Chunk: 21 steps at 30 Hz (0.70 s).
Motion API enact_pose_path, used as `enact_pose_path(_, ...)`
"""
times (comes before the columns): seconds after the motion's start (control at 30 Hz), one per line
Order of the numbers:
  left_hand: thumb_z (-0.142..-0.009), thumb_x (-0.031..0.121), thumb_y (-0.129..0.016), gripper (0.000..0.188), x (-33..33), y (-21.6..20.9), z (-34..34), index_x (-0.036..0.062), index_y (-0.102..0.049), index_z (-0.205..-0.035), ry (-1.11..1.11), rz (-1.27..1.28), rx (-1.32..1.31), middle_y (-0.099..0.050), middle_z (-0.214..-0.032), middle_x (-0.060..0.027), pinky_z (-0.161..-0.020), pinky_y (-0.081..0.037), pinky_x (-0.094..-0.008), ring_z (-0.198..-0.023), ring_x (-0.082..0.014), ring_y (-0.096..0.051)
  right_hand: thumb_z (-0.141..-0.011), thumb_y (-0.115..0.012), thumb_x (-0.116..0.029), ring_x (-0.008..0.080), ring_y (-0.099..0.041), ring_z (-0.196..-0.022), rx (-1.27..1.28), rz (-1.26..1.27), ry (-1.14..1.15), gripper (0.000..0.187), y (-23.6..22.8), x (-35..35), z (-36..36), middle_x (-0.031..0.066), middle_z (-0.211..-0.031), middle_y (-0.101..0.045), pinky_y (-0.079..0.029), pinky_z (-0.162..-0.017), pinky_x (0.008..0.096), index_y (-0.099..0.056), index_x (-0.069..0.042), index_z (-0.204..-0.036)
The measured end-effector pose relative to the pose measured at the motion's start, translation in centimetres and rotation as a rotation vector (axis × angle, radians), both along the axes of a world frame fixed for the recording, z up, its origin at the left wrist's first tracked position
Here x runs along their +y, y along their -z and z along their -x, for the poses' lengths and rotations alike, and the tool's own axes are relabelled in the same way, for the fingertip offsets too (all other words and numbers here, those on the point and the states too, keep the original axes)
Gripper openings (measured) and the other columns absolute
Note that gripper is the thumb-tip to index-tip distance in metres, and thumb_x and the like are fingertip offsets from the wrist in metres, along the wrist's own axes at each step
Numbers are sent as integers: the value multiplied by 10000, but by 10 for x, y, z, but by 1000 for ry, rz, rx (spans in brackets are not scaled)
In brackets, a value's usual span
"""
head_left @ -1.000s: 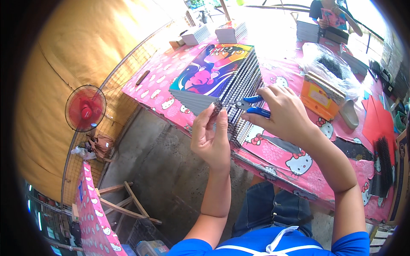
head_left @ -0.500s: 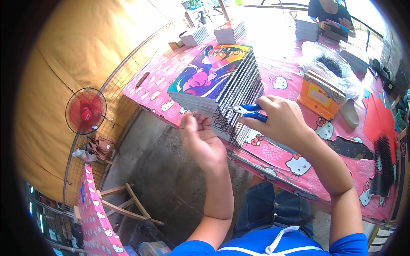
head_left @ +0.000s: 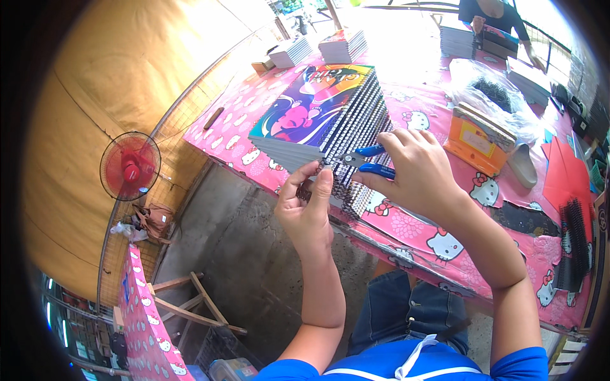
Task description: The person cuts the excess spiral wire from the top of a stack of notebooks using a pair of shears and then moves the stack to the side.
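The right hand (head_left: 416, 166) grips blue-handled pliers (head_left: 376, 169), their nose pointing toward the left hand (head_left: 306, 209). The left hand has thumb and forefinger drawn together by the coil ends — whether they pinch one, I cannot tell. Just beyond both hands is the stack of spiral notebooks (head_left: 305, 117), a colourful cover on top and its dark coiled spines toward the right hand. It stands on the pink-covered desk (head_left: 406, 227). To the right of the right hand are an orange box (head_left: 473, 147), then a grey sandal-like thing (head_left: 522, 166) and red sheets (head_left: 560, 178); a clear plastic bag (head_left: 467, 79) lies farther out beyond the box. Well left of the left hand — a red fan (head_left: 131, 168). Far ahead of the hands, across the desk, is another person (head_left: 492, 19).
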<state>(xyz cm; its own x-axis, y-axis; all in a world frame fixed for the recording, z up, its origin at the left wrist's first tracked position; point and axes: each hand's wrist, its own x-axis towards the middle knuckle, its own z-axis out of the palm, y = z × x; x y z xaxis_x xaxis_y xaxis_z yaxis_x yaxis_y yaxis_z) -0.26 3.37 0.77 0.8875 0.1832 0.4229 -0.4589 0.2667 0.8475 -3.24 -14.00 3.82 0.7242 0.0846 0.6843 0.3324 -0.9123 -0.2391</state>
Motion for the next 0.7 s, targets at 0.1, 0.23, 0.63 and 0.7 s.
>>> enact_pose_path(0.1, -825, 44, -750, 214, -8, 4, 0, -18, -657, -1007, -80, -4, -45, -586, -744, 10, -424, -253, -163, -509, 7, -393, -774, -701, -546, 281, -645, -801, -50, 19, -4, 560, 4, -1, -4, 139, -801, -640, -497, -724, 404, -635, 6, -843)
enact_pose_path(0.23, -857, 90, -728, 191, -12, 5, -4, -13, -660, -1003, -109, 26, -45, -582, -744, 12, -414, -254, -165, -504, 7, -394, -778, -686, -573, 291, -666, -661, 268, -30, -5, 577, -6, -1, -6, 123, -673, -636, -521, -627, 415, -639, 1, -733)
enact_pose_path(0.63, -853, 79, -711, 328, 4, 11, -2, 10, -583, -1146, 142, 354, 152, -601, -986, -81, -359, -300, -176, -531, -53, -453, -772, -696, -554, 289, -634, -849, 17, -27, -38, 575, 19, -5, -6, 134, -854, -640, -471, -783, 408, -627, 3, -900)
enact_pose_path(0.7, -766, 13, -795, 372, -1, 18, 2, 7, -645, -1107, 140, 220, 133, -619, -854, -22, -409, -275, -173, -510, -9, -410, -766, -711, -540, 288, -641, -786, 2, -23, -48, 561, 18, -2, -9, 131, -804, -637, -486, -723, 406, -632, 2, -887)
